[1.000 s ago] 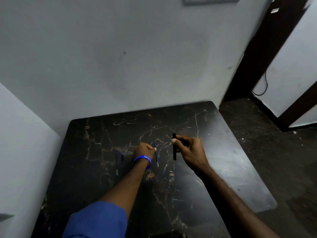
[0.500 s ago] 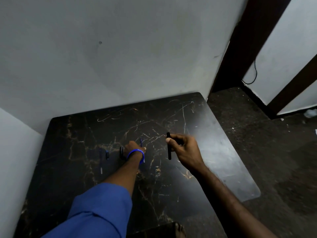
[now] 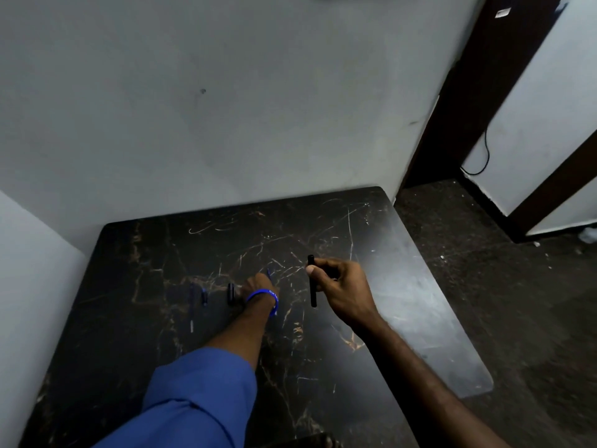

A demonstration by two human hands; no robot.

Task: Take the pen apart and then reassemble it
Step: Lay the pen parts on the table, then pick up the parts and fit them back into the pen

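The black pen barrel (image 3: 311,281) is kept pinched upright above the table (image 3: 420,318) by the right hand (image 3: 342,289). The left hand (image 3: 256,286) has been moved leftward to the loose pen parts (image 3: 231,294); its grip cannot be told. Reassembly is probably beginning.

Plenty of bare black marble tabletop (image 3: 403,295) lay open at centre right, and the near strip at the bottom was clear too. Left of centre it got crowded: small pen parts (image 3: 204,296) and a dark piece (image 3: 230,293) lay just beside the left hand (image 3: 256,284), which was down on the surface. The right hand (image 3: 342,292) held the black pen barrel (image 3: 312,281) upright, blocking the middle. Pale walls (image 3: 226,108) boxed in the upper and left edges.
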